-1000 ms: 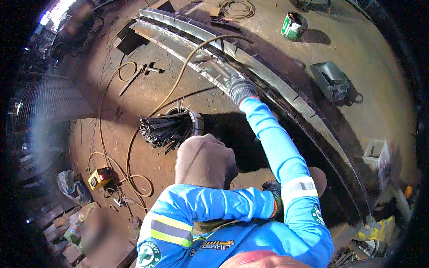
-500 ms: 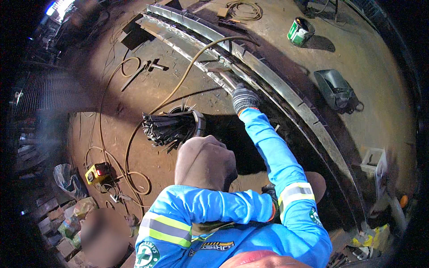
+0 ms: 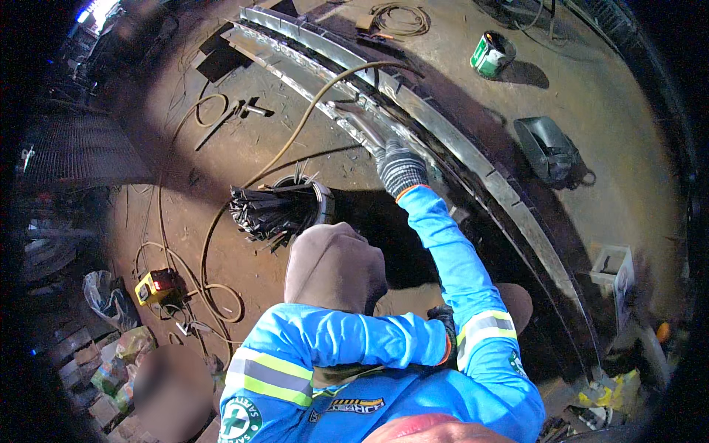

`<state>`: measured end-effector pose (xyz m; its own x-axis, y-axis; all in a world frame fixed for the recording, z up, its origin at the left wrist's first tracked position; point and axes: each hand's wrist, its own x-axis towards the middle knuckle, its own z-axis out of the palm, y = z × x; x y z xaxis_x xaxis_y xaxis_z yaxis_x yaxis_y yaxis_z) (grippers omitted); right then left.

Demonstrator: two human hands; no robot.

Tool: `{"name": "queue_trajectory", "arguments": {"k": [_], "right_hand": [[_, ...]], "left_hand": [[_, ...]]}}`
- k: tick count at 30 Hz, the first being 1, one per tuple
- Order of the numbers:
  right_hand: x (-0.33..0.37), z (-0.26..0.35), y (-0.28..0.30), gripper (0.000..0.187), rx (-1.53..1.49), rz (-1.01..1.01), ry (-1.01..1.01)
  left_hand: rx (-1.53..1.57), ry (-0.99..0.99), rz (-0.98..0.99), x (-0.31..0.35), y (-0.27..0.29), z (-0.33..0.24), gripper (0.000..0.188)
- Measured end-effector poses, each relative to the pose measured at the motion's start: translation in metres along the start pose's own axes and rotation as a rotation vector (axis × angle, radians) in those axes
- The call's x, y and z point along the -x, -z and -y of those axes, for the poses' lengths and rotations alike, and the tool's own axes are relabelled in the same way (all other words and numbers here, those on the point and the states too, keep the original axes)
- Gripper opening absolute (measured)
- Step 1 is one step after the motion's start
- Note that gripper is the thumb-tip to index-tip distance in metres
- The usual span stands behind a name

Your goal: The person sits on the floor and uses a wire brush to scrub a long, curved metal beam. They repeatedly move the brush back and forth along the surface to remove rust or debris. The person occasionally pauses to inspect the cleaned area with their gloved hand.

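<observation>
The right hand [image 3: 401, 168] is gloved in black and pale-grey stripes, its tool [image 3: 367, 128] silvery grey; the left hand [image 3: 445, 325] shows dark fabric edged in orange. The sleeves [image 3: 452, 255] are bright blue with grey and yellow-green bands. Curved metal strips [image 3: 436, 122] are silvery, the hose [image 3: 303, 119] tan, the can [image 3: 486, 58] green and white.

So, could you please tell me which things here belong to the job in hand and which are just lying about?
Apparently in use: hammer-like tool in the right hand; curved metal beams.

Probably lying about: welding helmet; green-and-white can; yellow device.
</observation>
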<state>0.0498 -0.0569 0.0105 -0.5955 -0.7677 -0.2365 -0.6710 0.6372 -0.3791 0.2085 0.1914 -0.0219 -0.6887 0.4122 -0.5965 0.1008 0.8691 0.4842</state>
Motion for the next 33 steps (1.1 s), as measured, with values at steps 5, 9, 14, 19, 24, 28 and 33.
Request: {"name": "queue_trajectory", "arguments": {"k": [5, 9, 14, 19, 24, 28, 33], "right_hand": [[0.001, -0.001, -0.024, 0.041, -0.1, -0.205, 0.21], [-0.041, -0.014, -0.037, 0.048, -0.094, -0.097, -0.017], [-0.003, 0.011, -0.024, 0.039, -0.043, -0.257, 0.276], [-0.032, 0.003, -0.025, 0.041, -0.063, -0.089, -0.031], [-0.006, 0.019, -0.012, 0.045, -0.042, -0.096, 0.065], [-0.002, 0.01, -0.03, 0.047, -0.027, -0.195, 0.247], [-0.029, -0.019, -0.035, 0.045, 0.019, -0.018, -0.041]], "left_hand": [[0.002, 0.014, 0.006, 0.001, -0.001, 0.001, 0.031], [-0.014, 0.022, 0.014, 0.002, -0.001, 0.003, 0.031], [0.011, 0.019, 0.006, 0.0, -0.004, 0.002, 0.031], [0.001, 0.01, 0.016, 0.0, -0.004, 0.0, 0.031], [0.012, -0.002, 0.008, -0.004, -0.006, -0.001, 0.03], [0.016, 0.008, 0.016, -0.004, -0.007, -0.001, 0.03], [-0.007, 0.0, 0.016, -0.006, -0.006, -0.003, 0.03]]}}
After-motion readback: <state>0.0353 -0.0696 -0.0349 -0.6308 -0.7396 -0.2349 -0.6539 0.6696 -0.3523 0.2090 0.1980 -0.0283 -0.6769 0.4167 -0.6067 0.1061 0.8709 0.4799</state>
